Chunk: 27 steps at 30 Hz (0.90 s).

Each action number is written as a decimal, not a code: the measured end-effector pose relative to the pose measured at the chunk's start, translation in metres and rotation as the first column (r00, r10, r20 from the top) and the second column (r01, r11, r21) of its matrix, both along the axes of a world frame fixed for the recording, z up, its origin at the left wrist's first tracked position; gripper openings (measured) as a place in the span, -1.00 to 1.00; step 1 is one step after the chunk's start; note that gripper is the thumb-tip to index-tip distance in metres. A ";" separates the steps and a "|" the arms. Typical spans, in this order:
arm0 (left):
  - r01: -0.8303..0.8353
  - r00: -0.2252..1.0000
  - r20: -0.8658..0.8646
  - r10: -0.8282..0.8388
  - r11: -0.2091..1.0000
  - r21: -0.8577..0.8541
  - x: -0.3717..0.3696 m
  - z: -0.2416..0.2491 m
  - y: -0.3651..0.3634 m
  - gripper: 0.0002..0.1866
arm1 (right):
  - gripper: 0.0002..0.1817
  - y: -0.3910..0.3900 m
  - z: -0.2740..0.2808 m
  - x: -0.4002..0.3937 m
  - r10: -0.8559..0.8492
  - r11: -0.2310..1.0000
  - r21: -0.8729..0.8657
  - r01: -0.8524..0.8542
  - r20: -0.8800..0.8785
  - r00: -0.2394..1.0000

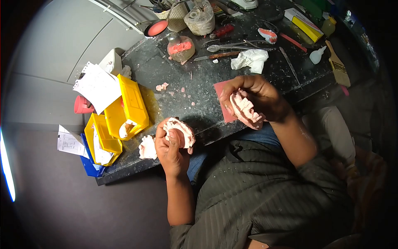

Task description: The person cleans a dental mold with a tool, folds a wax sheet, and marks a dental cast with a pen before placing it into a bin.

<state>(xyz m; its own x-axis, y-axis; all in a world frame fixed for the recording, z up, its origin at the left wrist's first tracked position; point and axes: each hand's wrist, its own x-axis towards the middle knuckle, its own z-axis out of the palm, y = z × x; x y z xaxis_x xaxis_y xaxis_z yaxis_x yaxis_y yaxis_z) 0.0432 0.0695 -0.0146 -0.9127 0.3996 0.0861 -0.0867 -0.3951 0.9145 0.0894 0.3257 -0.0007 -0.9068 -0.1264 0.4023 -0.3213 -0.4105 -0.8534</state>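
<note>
My left hand (171,154) is closed around a pale pink dental cast (181,132), its curved arch turned up and the thumb pressed on its near side. My right hand (265,96) grips a second dental cast (247,109), tilted on its side over the table's front edge. A flat pink wax sheet (219,99) shows behind the fingers of my right hand, partly covered by them. Another pale cast piece (147,147) lies on the black table (166,106) just left of my left hand.
Yellow bins (133,103) with papers stand at the left. Toward the back sit an alcohol burner (181,47) with pink wax on it, a pan of pink wax (157,28) and crumpled tissue (250,61). A brush (339,70), a white bulb (317,55) and metal tools lie at the right.
</note>
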 end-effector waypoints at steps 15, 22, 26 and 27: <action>0.000 1.000 -0.008 0.000 1.000 -0.009 0.001 0.003 0.002 -0.61 | -0.58 0.000 0.000 0.001 -0.015 1.000 0.005 0.015 0.010 1.000; 0.013 1.000 -0.014 -0.013 1.000 0.004 0.000 0.001 0.000 -0.62 | -0.58 0.001 -0.001 0.001 0.028 1.000 -0.011 -0.028 0.011 1.000; 0.001 1.000 -0.010 -0.002 1.000 -0.005 0.001 0.003 0.002 -0.62 | -0.58 0.001 -0.001 0.001 0.017 1.000 -0.005 -0.017 0.009 1.000; -0.008 1.000 -0.007 0.008 1.000 -0.011 0.001 0.003 0.002 -0.62 | -0.58 0.001 -0.001 0.001 0.013 1.000 -0.002 -0.013 0.004 1.000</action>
<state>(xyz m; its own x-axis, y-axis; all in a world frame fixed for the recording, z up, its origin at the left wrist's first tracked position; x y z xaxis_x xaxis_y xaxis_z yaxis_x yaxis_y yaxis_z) 0.0446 0.0716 -0.0115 -0.9152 0.3935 0.0875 -0.0777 -0.3853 0.9195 0.0907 0.3264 -0.0019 -0.9066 -0.1377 0.3988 -0.3122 -0.4168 -0.8537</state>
